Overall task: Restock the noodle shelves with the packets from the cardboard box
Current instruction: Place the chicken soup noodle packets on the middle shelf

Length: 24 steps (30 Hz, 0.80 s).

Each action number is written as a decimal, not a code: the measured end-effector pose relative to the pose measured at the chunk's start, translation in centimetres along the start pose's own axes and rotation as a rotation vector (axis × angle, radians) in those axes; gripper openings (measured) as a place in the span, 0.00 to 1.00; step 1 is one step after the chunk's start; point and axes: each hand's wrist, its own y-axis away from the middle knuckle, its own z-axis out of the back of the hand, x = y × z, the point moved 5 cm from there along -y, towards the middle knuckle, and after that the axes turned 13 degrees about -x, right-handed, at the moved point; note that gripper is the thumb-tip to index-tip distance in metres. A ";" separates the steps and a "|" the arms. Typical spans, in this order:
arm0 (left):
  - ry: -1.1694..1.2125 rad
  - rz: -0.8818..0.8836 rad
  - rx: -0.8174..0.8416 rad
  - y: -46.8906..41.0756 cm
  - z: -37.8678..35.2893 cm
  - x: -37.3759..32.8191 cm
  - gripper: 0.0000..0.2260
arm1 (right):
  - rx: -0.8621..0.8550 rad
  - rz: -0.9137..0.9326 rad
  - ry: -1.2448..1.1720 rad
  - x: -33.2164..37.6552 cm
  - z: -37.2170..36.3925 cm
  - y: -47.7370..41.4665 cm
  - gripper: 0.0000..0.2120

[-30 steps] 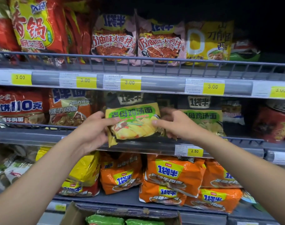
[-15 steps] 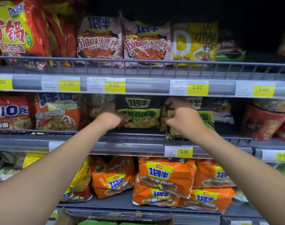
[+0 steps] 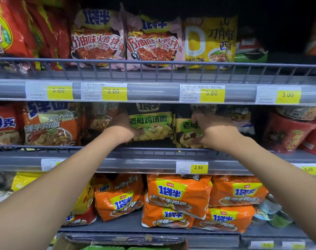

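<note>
Behind the front edge of the grey metal middle shelf [image 3: 135, 164], the left hand [image 3: 122, 128] grips a glossy, crinkled black-and-green plastic noodle packet [image 3: 151, 123], and the right hand [image 3: 214, 129] clutches the matching packet [image 3: 183, 128] beside it.

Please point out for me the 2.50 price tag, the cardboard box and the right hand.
2.50 price tag [image 3: 198, 167]: head view, its yellow part.
cardboard box [image 3: 128, 239]: head view, its far flap.
right hand [image 3: 214, 129]: head view, its back.

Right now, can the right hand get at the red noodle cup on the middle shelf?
Probably yes, once it lets go: the right hand grips a black-and-green noodle packet on the middle shelf, and the red noodle cup stands to its right near the front edge with nothing before it.
</note>
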 end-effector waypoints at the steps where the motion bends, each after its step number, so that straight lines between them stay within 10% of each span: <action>1: -0.016 -0.021 -0.037 0.1 -0.1 -0.1 0.32 | -0.013 -0.006 0.024 0.2 -0.2 -0.1 0.34; 24: -0.105 -0.260 -0.046 1.8 0.0 -1.7 0.47 | -0.172 -0.003 -0.088 -0.9 -1.0 1.7 0.19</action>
